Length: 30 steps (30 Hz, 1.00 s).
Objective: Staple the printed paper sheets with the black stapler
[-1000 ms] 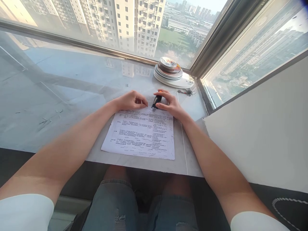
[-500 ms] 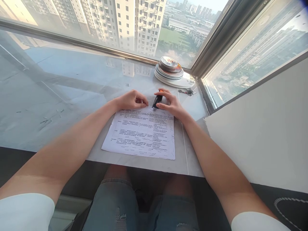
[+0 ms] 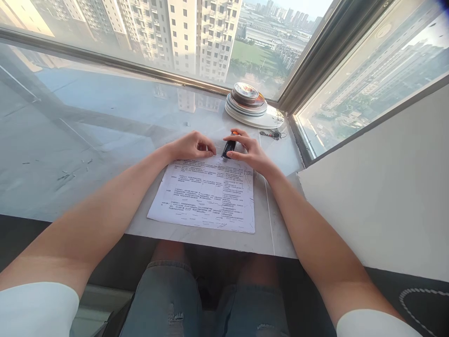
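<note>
A printed sheet of paper [image 3: 206, 194] lies flat near the ledge's front edge, with many staples scattered over or fixed in it. At its far edge my right hand [image 3: 249, 149] is closed round a black stapler [image 3: 229, 146] with an orange part at its far end. The stapler's near end rests at the top of the paper. Just left of it, my left hand [image 3: 195, 145] lies at the paper's far edge with fingers curled and pressed together, seeming to pinch the sheet's edge.
A stack of plates [image 3: 246, 103] stands by the window corner, with a bunch of keys [image 3: 273, 135] in front. Loose staples [image 3: 66, 175] lie on the ledge [image 3: 115, 140] at left. A white wall [image 3: 379, 187] closes off the right side.
Both hands stay in nearly the same place. The paper has shifted very slightly to the left, and the right hand's fingers have moved a touch on the stapler.
</note>
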{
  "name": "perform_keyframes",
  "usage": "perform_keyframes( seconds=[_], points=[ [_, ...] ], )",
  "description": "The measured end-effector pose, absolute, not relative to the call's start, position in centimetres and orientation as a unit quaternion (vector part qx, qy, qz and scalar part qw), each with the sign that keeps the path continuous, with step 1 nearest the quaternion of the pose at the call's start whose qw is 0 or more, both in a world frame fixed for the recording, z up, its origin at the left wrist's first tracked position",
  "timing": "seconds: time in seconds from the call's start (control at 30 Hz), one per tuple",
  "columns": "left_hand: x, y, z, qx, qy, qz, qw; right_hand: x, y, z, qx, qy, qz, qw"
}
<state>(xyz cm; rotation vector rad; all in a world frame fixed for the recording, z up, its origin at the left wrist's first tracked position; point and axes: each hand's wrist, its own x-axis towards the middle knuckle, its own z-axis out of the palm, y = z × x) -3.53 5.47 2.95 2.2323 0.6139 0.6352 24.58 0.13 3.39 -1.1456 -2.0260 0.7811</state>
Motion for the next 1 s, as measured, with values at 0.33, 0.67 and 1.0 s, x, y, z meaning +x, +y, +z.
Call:
perform_keyframes(
  seconds=[0.33, 0.67, 1.0],
  points=[
    [-3.4, 5.3, 3.2, 0.866, 0.241, 0.25, 0.36, 24.6, 0.0, 3.6, -0.439, -0.772, 0.314, 0.335],
    [-3.5, 5.6, 2.9, 0.87, 0.237, 0.253, 0.351, 24.0, -0.3, 4.3, -0.451, -0.753, 0.346, 0.332],
    [-3.6, 5.6, 2.9, 0.875, 0.236, 0.25, 0.342, 23.7, -0.3, 4.2, -0.456, -0.766, 0.318, 0.323]
  ],
)
